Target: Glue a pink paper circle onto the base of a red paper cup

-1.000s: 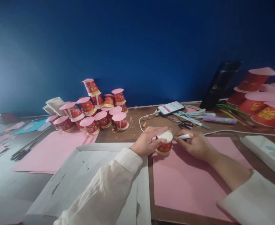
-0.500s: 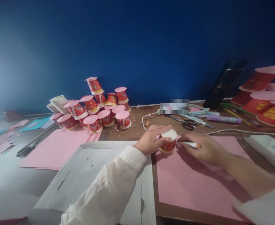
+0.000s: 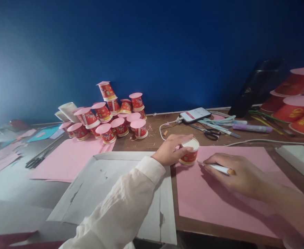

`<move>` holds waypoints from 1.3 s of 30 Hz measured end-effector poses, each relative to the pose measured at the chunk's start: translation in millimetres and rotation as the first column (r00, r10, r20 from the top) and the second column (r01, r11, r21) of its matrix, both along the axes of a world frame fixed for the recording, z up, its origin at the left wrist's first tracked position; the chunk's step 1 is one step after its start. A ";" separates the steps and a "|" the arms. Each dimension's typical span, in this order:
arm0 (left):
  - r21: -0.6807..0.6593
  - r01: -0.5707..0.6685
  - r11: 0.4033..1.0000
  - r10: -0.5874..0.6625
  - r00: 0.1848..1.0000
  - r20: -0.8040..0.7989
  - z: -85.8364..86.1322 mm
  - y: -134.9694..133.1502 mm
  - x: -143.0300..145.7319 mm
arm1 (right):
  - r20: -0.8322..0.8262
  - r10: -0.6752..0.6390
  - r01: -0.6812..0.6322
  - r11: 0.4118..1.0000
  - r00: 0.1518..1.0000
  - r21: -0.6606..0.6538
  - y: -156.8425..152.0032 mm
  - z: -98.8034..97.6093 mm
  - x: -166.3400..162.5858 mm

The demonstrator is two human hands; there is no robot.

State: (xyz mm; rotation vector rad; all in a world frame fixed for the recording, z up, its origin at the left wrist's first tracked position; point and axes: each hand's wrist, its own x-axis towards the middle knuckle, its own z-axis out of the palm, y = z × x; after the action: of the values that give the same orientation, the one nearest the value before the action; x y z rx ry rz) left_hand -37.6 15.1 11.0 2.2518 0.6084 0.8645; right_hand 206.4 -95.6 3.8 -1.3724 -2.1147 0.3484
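My left hand (image 3: pixel 170 150) grips a small red paper cup (image 3: pixel 190 153) standing upside down on the top left corner of a pink paper sheet (image 3: pixel 219 200). My right hand (image 3: pixel 233 173) is closed round a white pen (image 3: pixel 219 168) with an orange end. The pen tip touches the pink sheet right beside the cup's rim.
A pile of small red cups with pink paper tops (image 3: pixel 112 114) stands at the back left. Another pink sheet (image 3: pixel 68 159) and a grey board (image 3: pixel 110 193) lie to the left. A phone (image 3: pixel 195 114), scissors (image 3: pixel 206 132), pens and larger red cups (image 3: pixel 297 103) sit behind.
My right hand with the pen has slid down from the far side of the cup to its right lower side. The camera view has shifted slightly.
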 end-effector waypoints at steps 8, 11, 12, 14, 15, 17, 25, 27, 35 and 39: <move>-0.004 -0.013 1.000 0.013 1.000 -0.007 -0.1 0.1 1.0 | 0.005 0.024 -0.025 0.996 1.000 0.088 -11.2 -9.4 -8.8; -0.003 -0.019 1.000 0.019 1.000 -0.003 -0.4 0.4 1.5 | 0.006 0.039 -0.039 0.995 0.999 0.096 -13.2 -12.9 -12.2; -0.003 -0.020 1.000 0.020 1.000 -0.003 -0.5 0.5 1.7 | 0.006 0.048 -0.048 0.994 0.999 0.100 -13.7 -13.3 -14.0; -0.003 -0.021 1.000 0.021 1.000 -0.009 -0.7 0.9 2.1 | 0.004 0.068 -0.068 0.991 0.998 0.119 -14.6 -12.9 -18.7; -0.002 -0.022 1.000 0.022 1.000 -0.011 -0.7 1.0 2.2 | 0.003 0.075 -0.075 0.988 0.997 0.133 -15.0 -12.0 -21.3; -0.001 -0.025 1.000 0.025 1.000 -0.013 -0.4 1.2 2.4 | 0.013 0.079 -0.080 0.987 0.997 0.137 -15.5 -9.4 -26.7; -0.006 -0.014 1.000 0.014 1.000 -0.010 2.1 0.4 2.6 | 0.092 0.066 -0.076 0.992 0.994 0.102 -12.4 -0.3 -46.3; -0.009 -0.008 1.000 0.008 1.000 -0.012 1.9 0.6 2.9 | 0.123 0.051 -0.063 0.993 0.991 0.097 -10.0 0.4 -51.4; -0.001 -0.039 0.999 0.039 0.999 -0.036 1.0 -0.8 3.4 | 0.305 0.031 -0.113 0.960 0.952 0.257 -0.3 1.4 -69.5; -0.009 -0.038 0.999 0.037 0.998 -0.042 2.2 -1.4 3.5 | 0.377 0.028 -0.190 0.896 0.926 0.401 2.3 -0.7 -77.4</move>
State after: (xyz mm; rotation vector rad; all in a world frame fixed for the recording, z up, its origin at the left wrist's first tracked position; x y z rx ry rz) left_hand -34.1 13.7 13.2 2.2612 0.6743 0.8329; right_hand 129.1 -93.3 3.2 -1.1131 -2.3841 -0.3503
